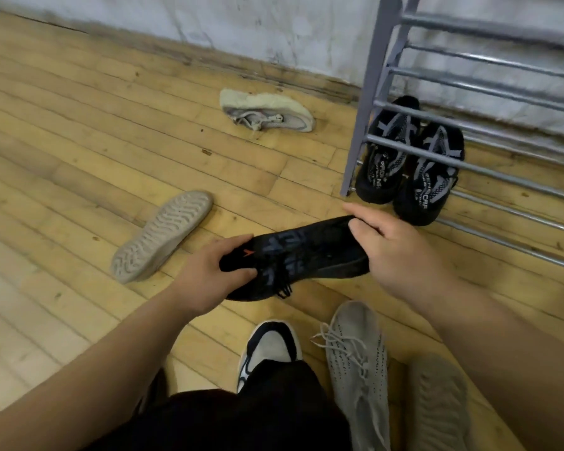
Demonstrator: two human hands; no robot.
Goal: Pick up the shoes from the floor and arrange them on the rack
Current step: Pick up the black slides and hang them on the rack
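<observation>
Presently, a black shoe (310,255) is held between both hands, low over the wooden floor (79,164) and just in front of the rack (370,92). Whether it is lifted clear of the boards cannot be told. The end with the small orange mark is gripped by the left hand (209,278), whose thumb and fingers are curled round it beside the black laces. The opposite end is gripped by the right hand (398,252), with the fingers bent over the upper edge.

The grey metal rack is seen at the right, set against a pale, scuffed wall (209,24). A pair of black-and-grey shoes (383,172) is placed side by side at its lowest level, toes toward the camera, with the rails of the tier above crossing in front of them (whether they rest on the bottom rails or on the floor is not clear).

Other shoes are scattered on the boards. A beige shoe (264,112) is lying on its side near the wall. A tan shoe (160,236) is turned sole up to the left of the hands. A grey knit shoe (358,369) is lying upright at the bottom, and just beside it another grey shoe (437,402) is turned sole up. A foot (269,349) in a white-and-black shoe is seen under a black trouser leg (241,421).
</observation>
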